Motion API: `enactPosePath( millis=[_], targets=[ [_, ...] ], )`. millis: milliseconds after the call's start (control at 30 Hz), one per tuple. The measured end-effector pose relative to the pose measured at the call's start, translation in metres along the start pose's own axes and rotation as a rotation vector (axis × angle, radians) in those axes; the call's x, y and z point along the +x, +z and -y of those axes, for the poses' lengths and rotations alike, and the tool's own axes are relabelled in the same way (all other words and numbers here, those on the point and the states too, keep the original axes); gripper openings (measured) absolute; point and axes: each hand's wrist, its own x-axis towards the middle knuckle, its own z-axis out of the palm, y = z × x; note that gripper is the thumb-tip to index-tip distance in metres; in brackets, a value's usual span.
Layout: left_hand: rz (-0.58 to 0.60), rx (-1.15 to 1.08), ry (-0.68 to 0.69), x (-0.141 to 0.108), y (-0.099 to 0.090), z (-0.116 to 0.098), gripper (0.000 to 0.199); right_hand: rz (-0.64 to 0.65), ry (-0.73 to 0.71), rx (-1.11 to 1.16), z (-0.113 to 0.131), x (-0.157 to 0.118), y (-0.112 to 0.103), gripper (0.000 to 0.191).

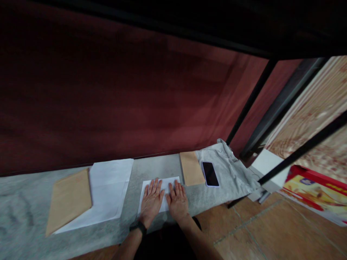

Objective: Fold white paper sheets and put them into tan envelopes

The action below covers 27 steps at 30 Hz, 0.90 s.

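Observation:
A white sheet of paper (165, 187), which looks folded to a smaller size, lies on the grey cloth-covered bench in front of me. My left hand (151, 201) rests flat on its left part, fingers stretched out, with a dark band on the wrist. On the right part lies my right hand (177, 200), also flat with the fingers slightly apart. Neither hand grips anything. Just right of my right hand is a brown envelope (192, 168), and beside that a phone (210, 174) lies with its dark screen up.
To the left, another brown envelope (71, 200) overlaps larger white sheets (111, 187). The grey cloth (159, 164) bunches up at the bench's right end. Black metal bars (252, 103) slant at the right. A red and yellow box (316, 189) stands by the tiled floor (260, 224).

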Motion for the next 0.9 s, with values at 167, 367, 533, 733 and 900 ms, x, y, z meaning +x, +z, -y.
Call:
enactPosePath(
  millis=[167, 367, 533, 733, 900],
  targets=[
    [-0.004, 0.048, -0.067, -0.021, -0.008, 0.010, 0.060, -0.052, -0.009, -0.038, -0.009, -0.009, -0.004, 0.052],
    [-0.099, 0.023, -0.085, -0.060, -0.010, 0.029, 0.071, -0.042, -0.003, -0.067, -0.007, -0.010, -0.007, 0.053],
    [-0.181, -0.022, -0.087, -0.073, -0.012, 0.032, 0.070, 0.001, 0.000, -0.093, -0.006, -0.009, -0.012, 0.053],
    [-0.169, -0.032, 0.042, -0.079, -0.028, 0.011, 0.058, 0.034, -0.019, -0.100, -0.006, -0.010, -0.015, 0.054],
    [-0.112, -0.031, 0.166, -0.086, -0.027, -0.004, 0.053, 0.019, -0.034, -0.086, -0.007, -0.011, -0.013, 0.052]
  ],
)
